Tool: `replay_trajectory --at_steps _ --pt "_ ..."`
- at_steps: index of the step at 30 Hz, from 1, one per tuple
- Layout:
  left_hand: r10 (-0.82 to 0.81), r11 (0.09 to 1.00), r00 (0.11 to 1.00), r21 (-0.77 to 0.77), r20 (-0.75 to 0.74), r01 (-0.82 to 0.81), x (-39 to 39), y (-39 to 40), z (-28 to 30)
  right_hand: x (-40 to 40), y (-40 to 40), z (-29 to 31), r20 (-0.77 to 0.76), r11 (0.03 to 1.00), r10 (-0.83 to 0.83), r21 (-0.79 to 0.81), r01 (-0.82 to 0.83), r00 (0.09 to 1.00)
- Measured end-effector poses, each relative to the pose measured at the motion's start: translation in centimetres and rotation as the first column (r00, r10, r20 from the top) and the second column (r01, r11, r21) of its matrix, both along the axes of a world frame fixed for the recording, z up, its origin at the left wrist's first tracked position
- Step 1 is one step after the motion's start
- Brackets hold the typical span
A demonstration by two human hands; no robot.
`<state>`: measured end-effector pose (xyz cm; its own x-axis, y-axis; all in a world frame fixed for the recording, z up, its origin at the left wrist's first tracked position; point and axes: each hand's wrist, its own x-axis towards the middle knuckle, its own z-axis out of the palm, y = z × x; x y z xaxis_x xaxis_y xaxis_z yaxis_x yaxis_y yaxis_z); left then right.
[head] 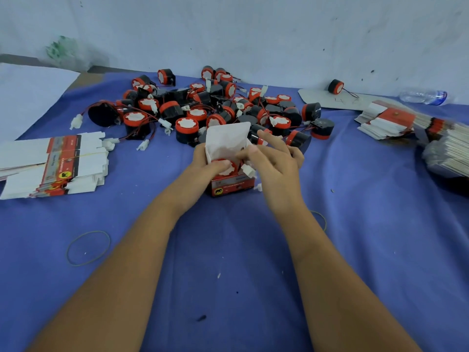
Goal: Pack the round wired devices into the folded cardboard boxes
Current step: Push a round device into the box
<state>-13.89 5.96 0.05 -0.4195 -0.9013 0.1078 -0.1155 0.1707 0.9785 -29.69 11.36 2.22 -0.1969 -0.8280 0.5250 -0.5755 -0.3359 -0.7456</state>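
We have one box (229, 182) standing open on the blue bench (228, 250), its white lid flap (227, 141) upright. A round device (225, 166) sits inside, red face up. Our left hand (203, 162) grips the box's left side, thumb pressing on the device. Our right hand (274, 158) pinches the wire at the box's right rim, where the white plug (248, 170) hangs outside.

Risks, as we judge them:
- The plug and wire may be trapped under the flap if we close before tucking them in.
- Pressing hard with the thumb may buckle the thin card walls.
- The pile of loose devices (215, 107) lies just behind; their wires may snag our fingers.

Flat boxes (58, 166) wait at the left.
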Motion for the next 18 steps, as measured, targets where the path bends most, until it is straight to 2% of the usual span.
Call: replay_trajectory --at_steps 3,6,13,16,18 --pt "0.076 0.995 0.997 -0.069 0.026 -0.074 -0.7 0.4 -0.1 0.5 -0.3 0.2 -0.023 0.999 -0.042 0.018 0.042 0.999" --pt "0.074 0.995 0.996 -0.065 0.043 -0.071 -0.9 0.2 -0.1 0.8 -0.7 0.2 0.123 1.0 -0.004 0.013 0.002 0.992" --pt "0.038 0.998 0.994 -0.048 0.106 -0.033 -1.0 0.1 0.1 1.1 -1.4 0.3 0.375 0.999 -0.04 -0.004 0.044 0.926" --pt "0.045 0.998 0.994 -0.04 0.095 -0.041 -1.0 0.0 0.2 1.0 -1.5 0.3 0.3 0.988 -0.153 0.013 0.156 0.942" --pt "0.031 0.999 0.996 -0.045 0.085 -0.027 -1.0 -0.1 0.2 0.9 -1.4 0.1 0.149 0.979 -0.193 -0.04 0.201 0.97"
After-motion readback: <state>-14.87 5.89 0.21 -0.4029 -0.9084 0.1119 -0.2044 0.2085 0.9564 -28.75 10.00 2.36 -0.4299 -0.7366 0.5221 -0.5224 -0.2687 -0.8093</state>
